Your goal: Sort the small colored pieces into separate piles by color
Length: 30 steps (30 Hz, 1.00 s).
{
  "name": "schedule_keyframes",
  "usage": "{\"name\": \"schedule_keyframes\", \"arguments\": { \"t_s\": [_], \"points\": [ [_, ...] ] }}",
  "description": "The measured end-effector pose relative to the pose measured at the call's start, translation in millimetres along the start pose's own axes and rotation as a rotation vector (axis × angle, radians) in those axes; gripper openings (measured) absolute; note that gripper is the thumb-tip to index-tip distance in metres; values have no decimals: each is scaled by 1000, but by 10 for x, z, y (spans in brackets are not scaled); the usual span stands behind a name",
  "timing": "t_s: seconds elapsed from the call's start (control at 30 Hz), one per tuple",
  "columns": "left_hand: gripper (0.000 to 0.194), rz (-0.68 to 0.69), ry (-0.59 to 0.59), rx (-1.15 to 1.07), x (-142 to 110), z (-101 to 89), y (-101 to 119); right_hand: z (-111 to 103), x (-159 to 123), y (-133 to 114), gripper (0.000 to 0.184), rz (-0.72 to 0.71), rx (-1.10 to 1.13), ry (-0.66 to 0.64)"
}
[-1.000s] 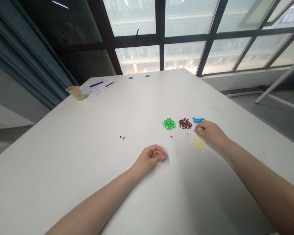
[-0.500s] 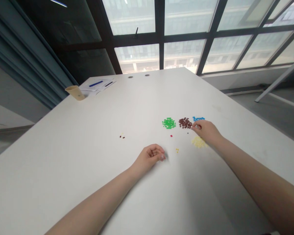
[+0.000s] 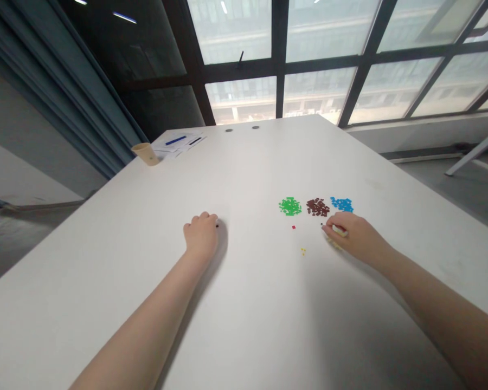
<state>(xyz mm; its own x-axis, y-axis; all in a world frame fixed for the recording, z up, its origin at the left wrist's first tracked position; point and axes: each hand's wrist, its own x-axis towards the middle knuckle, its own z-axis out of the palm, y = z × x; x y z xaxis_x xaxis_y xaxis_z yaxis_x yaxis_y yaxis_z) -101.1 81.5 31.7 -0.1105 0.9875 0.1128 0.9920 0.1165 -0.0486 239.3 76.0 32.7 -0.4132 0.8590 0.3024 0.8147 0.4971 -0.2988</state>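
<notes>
Yellow square bits (image 3: 334, 245) sit beneath the narrowly pinched right hand (image 3: 355, 235); left hand (image 3: 201, 235) curled tight.

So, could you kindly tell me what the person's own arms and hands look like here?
The left forearm and right forearm are bare, with no sleeves showing before they leave the view. The left hand and right hand wear no gloves, and neither wrist shows a watch or bracelet.

Office-like room with a wall of windows
Dark-framed windows (image 3: 317, 49) face a neighbouring building (image 3: 236, 32); a long white desk (image 3: 65, 260) holds papers (image 3: 187, 147) and a paper cup (image 3: 145, 154), beside a blue-grey curtain (image 3: 65, 70).
</notes>
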Motion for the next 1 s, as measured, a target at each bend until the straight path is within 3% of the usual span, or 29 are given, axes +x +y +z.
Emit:
{"name": "schedule_keyframes", "arguments": {
  "t_s": [0.2, 0.57, 0.73, 0.83, 0.93, 1.0],
  "points": [
    [35, 7, -6, 8, 98, 154, -185, 52, -4, 31, 22, -15, -9, -35],
    [28, 19, 30, 0, 99, 152, -126, 37, -9, -43, 21, -35, -33, -34],
    [20, 94, 23, -355, 20, 13, 63, 27, -54, -206, 20, -77, 12, -54],
    [16, 174, -157, -761, -112, -104, 266, 42, -105, -336, 18, -124, 58, -79],
    [21, 218, -532, -1187, -287, -147, 474, 60, -148, -438, 18, -153, 70, -116],
    [22, 234, -721, -1428, -399, -104, 592, 71, -164, -481, 19, -164, 66, -138]
  ]
}}
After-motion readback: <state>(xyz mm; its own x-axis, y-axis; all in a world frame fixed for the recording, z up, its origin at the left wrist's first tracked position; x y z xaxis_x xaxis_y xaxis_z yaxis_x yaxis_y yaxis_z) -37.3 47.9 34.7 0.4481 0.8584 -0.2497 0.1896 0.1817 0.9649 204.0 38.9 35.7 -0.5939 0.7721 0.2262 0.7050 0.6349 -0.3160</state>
